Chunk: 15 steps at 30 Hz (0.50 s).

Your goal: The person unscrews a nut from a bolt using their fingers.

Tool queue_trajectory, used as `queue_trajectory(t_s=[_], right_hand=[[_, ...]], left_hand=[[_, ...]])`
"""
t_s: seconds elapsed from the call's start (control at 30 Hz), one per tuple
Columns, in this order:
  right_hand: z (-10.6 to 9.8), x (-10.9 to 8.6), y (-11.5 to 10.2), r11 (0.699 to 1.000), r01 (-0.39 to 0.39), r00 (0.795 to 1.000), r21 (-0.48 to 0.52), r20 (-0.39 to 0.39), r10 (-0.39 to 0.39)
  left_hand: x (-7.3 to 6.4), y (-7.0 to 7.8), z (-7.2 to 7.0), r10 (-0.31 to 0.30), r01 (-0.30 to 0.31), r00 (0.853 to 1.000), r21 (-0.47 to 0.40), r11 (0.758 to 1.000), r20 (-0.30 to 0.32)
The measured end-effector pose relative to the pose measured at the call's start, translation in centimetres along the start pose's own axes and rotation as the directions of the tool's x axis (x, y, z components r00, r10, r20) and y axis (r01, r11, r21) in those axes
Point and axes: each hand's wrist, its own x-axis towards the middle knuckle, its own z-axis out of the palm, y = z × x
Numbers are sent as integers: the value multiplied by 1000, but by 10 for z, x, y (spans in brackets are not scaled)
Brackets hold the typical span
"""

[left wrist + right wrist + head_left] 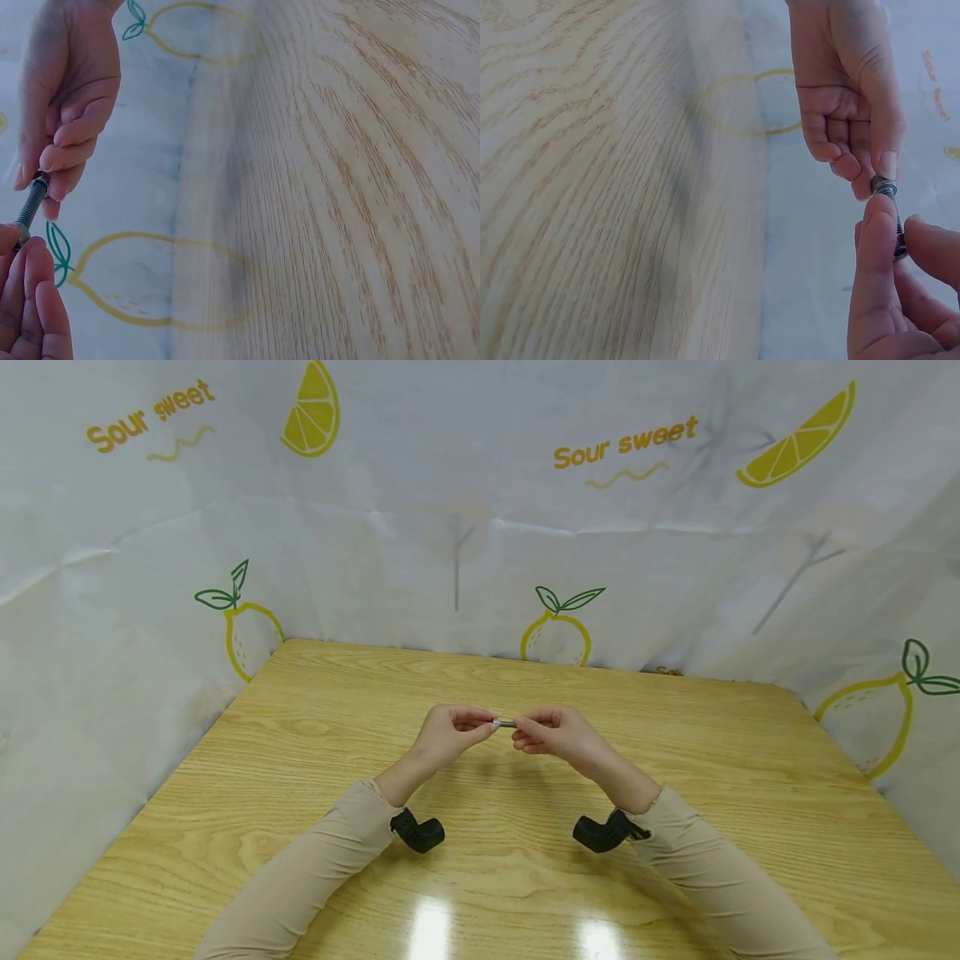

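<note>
A metal bolt (506, 723) is held up level between two hands above the table. My left hand (444, 735) pinches one end between thumb and fingers. From the other side, my right hand (561, 733) pinches the opposite end. Threads show on the bolt (31, 204) between the fingertips in the left wrist view. In the right wrist view, a washer-like collar (883, 186) sits at the left hand's end. A dark nut-like piece (900, 246) is between the right thumb and fingers, which partly cover it.
The wood-grain table (495, 893) spreads beneath both hands. A white cloth (420, 560) printed with lemons stands behind it and along its sides. Black wrist mounts, one on the left (422, 833) and one on the right (598, 833), stick out inward from the sleeves.
</note>
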Motion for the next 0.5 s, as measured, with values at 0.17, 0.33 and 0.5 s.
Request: queue_trajectory(t_s=[0.17,0.33,0.5], right_hand=[[1,-2,0,999,49,999,-22,-17,-49],[0,-2,1,999,37,999,-28,-18,-38],[0,0,0,1000,-15,1000,0,-2,15]], left_hand=[[0,1,0,6,-6,1000,1,1000,0],[0,0,0,11,-11,1000,1,1000,2],[1,-1,0,15,-15,1000,2,1000,-2]])
